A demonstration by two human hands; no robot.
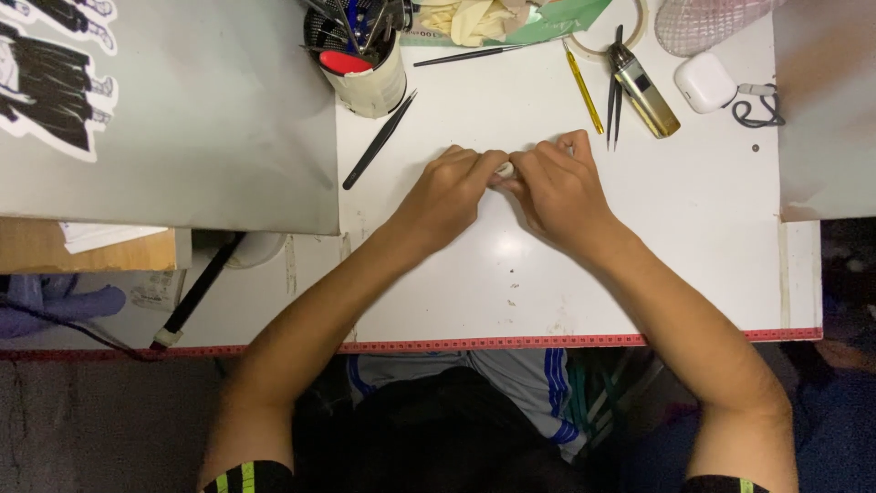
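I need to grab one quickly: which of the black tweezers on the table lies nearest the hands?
The black tweezers lying diagonally beside the tool cup, just off the left hand; the other pair lies farther back.

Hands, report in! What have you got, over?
Left hand and right hand together, pinching small white object. Mostly hidden by fingers. Black tweezers lie apart, upper left.

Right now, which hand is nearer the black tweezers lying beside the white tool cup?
Left. The left hand sits just right of the black tweezers; the right hand is farther right, beyond the left, both pinching a small white piece.
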